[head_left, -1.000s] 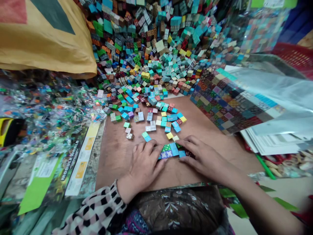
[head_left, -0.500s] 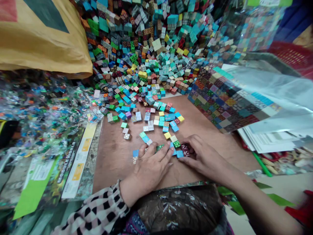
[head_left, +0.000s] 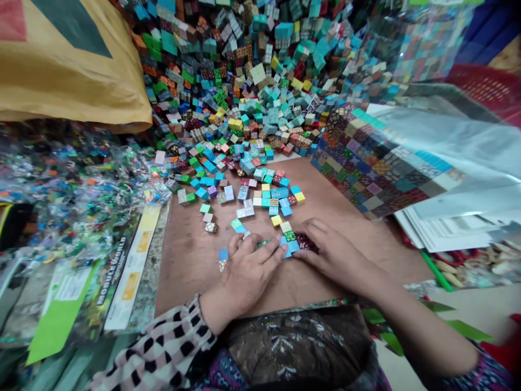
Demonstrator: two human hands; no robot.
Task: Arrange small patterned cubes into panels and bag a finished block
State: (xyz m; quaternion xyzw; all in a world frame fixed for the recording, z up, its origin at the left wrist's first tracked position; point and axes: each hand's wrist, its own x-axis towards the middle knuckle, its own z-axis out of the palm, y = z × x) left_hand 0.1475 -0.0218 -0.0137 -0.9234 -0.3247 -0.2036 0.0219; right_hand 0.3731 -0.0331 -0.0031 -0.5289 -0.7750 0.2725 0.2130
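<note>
Board (head_left: 195, 266): brown, flat, in front of the seated person, bare at its near end.

Left hand (head_left: 244, 271): palm down on the board, fingers spread and laid flat, fingertips touching the left edge of the small cluster of cubes (head_left: 290, 243). It grips nothing.

Right hand (head_left: 334, 255): palm down just right of the cluster, fingers bent slightly inward, fingertips pressing on a dark red patterned cube (head_left: 304, 241). Whether any cube is pinched between fingers I cannot tell.

Cluster: a few cubes, blue, green-patterned and dark red, lying on the board between the two hands, touching both.

Blue cube (head_left: 223, 253): alone on the board, just left of the left hand, with a small speckled one touching its near side.

Loose cubes (head_left: 260, 198): scattered across the far half of the board, teal, yellow, green, grey, near the hands but apart from them.

Pile (head_left: 252, 65): a large heap of coloured cubes rising behind the board.

Bagged block (head_left: 378, 168): cubes packed in a neat grid under clear plastic, right of the board.

Small bags (head_left: 81, 184): clear packets of cubes heaped on the left.

Printed cards (head_left: 118, 271): flat on the left beside the board, green and yellow.

Yellow cloth (head_left: 69, 70): upper left, hanging over the small bags.

Papers (head_left: 448, 233): white stack, right, under the bagged block.
</note>
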